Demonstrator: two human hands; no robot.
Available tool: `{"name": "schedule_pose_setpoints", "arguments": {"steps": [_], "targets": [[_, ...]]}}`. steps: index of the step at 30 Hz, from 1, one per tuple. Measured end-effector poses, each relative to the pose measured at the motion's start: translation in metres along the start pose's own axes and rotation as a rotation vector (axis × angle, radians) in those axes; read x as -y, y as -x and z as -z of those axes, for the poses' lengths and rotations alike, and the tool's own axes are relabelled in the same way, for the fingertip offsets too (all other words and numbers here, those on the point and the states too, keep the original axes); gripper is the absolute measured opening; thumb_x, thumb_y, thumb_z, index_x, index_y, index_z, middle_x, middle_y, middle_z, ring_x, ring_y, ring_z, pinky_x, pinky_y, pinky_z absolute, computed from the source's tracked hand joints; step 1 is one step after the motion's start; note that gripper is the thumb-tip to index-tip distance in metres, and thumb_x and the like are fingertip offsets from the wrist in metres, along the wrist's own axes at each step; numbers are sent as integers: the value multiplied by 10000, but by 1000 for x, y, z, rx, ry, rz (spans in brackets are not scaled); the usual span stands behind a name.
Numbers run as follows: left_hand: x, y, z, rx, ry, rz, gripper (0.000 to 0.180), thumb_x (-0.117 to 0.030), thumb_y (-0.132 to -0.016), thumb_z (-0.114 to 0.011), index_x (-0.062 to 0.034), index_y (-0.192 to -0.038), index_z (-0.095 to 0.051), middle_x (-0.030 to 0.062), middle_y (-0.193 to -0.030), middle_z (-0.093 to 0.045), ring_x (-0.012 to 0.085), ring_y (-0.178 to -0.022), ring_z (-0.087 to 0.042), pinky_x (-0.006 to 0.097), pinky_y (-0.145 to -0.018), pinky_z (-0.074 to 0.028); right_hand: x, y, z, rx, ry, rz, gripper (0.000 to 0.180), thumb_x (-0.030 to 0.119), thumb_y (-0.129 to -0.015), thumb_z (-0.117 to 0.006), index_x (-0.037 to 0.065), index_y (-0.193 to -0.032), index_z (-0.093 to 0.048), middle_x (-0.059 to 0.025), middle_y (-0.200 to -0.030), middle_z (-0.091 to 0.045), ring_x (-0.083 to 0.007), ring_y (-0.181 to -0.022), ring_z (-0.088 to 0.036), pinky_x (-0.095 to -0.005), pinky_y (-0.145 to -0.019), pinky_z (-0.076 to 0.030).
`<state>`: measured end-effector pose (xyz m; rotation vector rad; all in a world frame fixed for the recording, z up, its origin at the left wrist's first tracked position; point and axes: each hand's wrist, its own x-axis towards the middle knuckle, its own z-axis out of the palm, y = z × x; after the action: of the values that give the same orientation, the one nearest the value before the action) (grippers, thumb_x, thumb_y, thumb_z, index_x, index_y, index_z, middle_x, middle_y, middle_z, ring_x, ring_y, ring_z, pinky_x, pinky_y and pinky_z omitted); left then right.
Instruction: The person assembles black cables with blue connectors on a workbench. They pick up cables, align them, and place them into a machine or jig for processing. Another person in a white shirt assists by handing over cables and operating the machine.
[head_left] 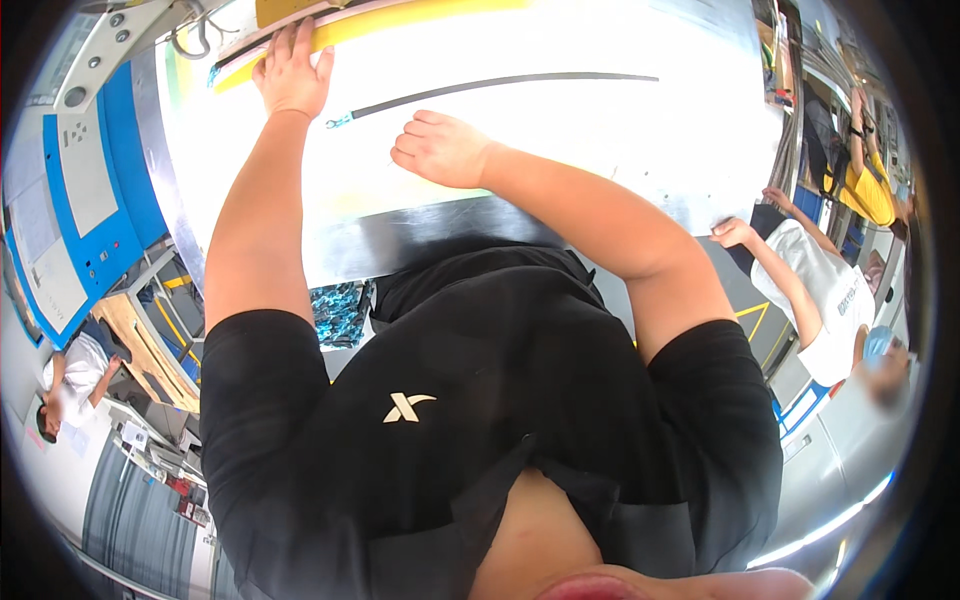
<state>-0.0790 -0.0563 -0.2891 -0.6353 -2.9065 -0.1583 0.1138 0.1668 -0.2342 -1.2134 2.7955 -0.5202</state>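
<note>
My left hand [295, 75] reaches to the far left of the bright white table, fingers stretched out and lying over a yellow strip [240, 75] at the foot of a long bar. A dark band beside the strip ends in a bluish tip near those fingers. My right hand [440, 148] is closed above the table, knuckles up; its palm side is hidden, so I cannot see whether anything is inside. Just beyond it lies a long thin black strip [500, 88] with a small teal end [341, 121], apart from both hands.
The worktop's metal front edge [440, 230] runs close to my body. Beneath it at left is a bundle of teal-and-black pieces [340, 314]. A blue and white machine panel [85, 200] stands left. People work at the right, one in a white shirt [820, 300]; another is far left.
</note>
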Motion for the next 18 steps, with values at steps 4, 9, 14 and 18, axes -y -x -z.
{"name": "schedule_pose_setpoints", "arguments": {"steps": [4,9,14,18], "targets": [[6,-2,0,15,-21,-2,617,-572,-1008,-470,-302,-1559,-408,39,-1593,-437,238,-1507,-350,560,-1191,-228,-19,10,10,-234,-237,-547,306,93,-915,-581,80,-1212,-653,-93,-1044,-640,-279,-936,-694,-447,-850,-560],[2,0,1,17,-39,-3,619,-586,-1010,-455,-304,-1559,-407,42,-1590,-441,232,-1499,-361,558,-1191,-227,-96,27,46,-598,-163,-1031,284,137,-988,-536,68,-1258,-590,-180,-1142,-624,-376,-956,-670,-492,-830,-543],[2,-1,1,-6,-52,-14,619,-591,-1011,-449,-308,-1561,-405,44,-1589,-442,230,-1496,-367,554,-1185,-234,-131,29,46,-508,-78,-1094,282,71,-968,-530,-19,-1231,-480,-286,-1169,-565,-498,-977,-630,-558,-831,-536],[0,-1,4,4,-41,-11,622,-592,-1013,-442,-310,-1565,-400,43,-1592,-440,230,-1496,-368,550,-1183,-234,-136,21,42,-515,-86,-1116,241,86,-971,-536,-28,-1180,-502,-287,-1155,-552,-493,-959,-643,-551,-812,-549]]}}
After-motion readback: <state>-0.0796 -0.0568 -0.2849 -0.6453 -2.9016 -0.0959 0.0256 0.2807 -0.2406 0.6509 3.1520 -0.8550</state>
